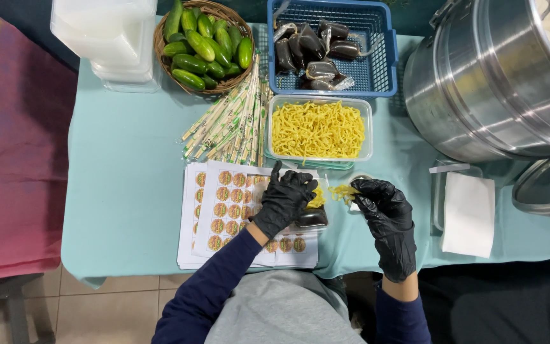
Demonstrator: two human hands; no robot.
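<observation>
A small clear box (313, 215) is held in the left hand (286, 199), which wears a black glove. The fingers are curled around the box from above. Yellow noodles and a dark sauce packet are seen inside it. The box is held near the front edge of the table (128, 159), partly over the sticker sheets (224, 213).

A small bunch of yellow noodles (342, 191) is pinched in the fingertips of the right hand (386, 213), also gloved in black. The bunch is held just beside the small box, on its right.

A bigger clear tub of yellow noodles (318, 129) is placed in the middle of the table, just behind the hands. A pile of wrapped chopsticks (233, 124) is laid to its left. A round basket of green cucumbers (202, 41) is set at the back edge, and a blue basket of dark sauce packets (332, 44) is set beside it. A stack of clear lids (109, 38) is found at the back left corner. A big metal pot (491, 83) is stood at the back right corner. A white napkin (469, 213) is laid near the front right edge.
</observation>
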